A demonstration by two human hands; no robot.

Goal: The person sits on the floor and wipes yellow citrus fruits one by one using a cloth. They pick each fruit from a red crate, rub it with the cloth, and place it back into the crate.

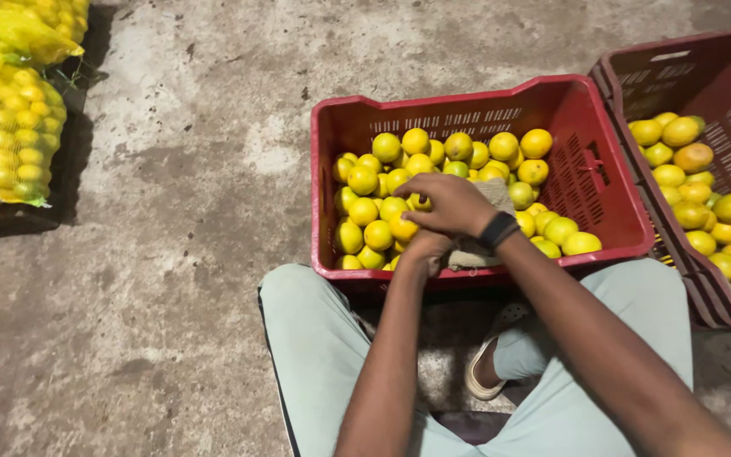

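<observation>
Yellow-green fruit (420,201) under both hands (442,222)

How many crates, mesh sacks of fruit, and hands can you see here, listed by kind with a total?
Red plastic crates: 2, the second at the right
Yellow mesh sacks of fruit: 2, the other at the top left corner
Hands: 2, left hand and right hand
Total: 6

The crate (611,199) sits on the floor (179,254) right before your knees, fruit (364,179) heaped inside it. A second crate (721,76) stands touching its right side, also holding fruit. Far left, net sacks (10,127) of fruit lie stacked, well apart from both crates.
</observation>
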